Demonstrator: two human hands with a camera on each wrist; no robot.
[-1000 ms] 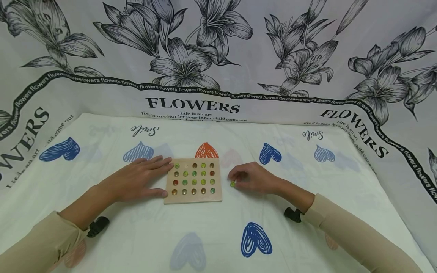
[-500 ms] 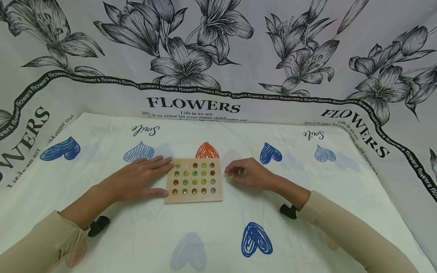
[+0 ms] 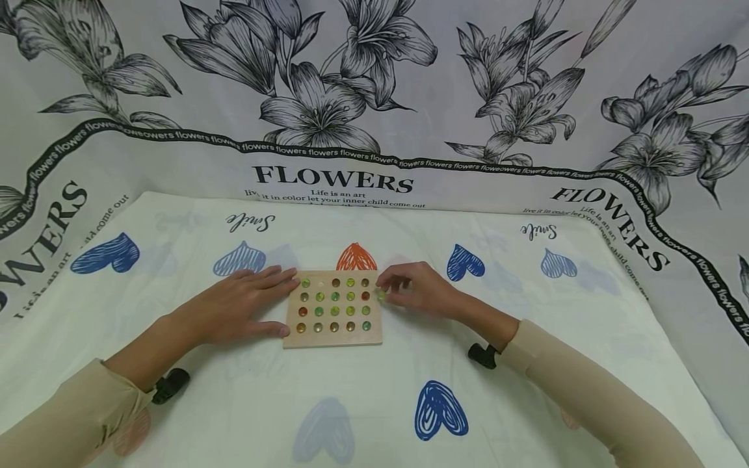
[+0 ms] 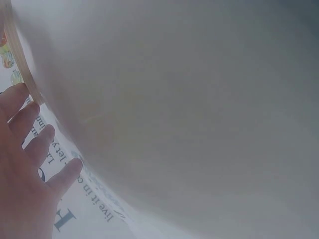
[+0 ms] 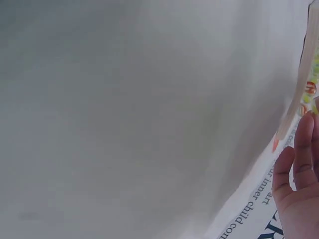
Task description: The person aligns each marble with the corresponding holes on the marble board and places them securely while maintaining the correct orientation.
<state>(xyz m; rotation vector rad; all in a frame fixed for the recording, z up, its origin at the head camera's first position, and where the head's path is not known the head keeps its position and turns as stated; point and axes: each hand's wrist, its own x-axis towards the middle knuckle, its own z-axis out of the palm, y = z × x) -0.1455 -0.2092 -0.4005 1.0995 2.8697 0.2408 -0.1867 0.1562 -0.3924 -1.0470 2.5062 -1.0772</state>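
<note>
A pale wooden board point(image 3: 328, 340) lies on the cloth in the head view, with rows of glass marbles point(image 3: 335, 311) in green, amber and red. One spot in its back row, second from the left, shows bare pale wood. My left hand point(image 3: 240, 307) rests along the board's left edge with fingers extended; the left wrist view catches these fingers point(image 4: 65, 177) beside the board's side. At the opposite edge, my right hand point(image 3: 426, 291) pinches a yellow-green marble point(image 3: 381, 296) between thumb and finger. In the right wrist view, parts of that hand point(image 5: 299, 194) are cut off.
A white cloth point(image 3: 497, 416) printed with hearts covers the table. Behind it hangs a floral curtain point(image 3: 328, 110) with black lettering. Dark wrist cameras point(image 3: 171, 386) sit under both forearms.
My right hand has moved left and slightly away from me, carrying the marble from the cloth beside the board to its right edge. My left hand stays put.
</note>
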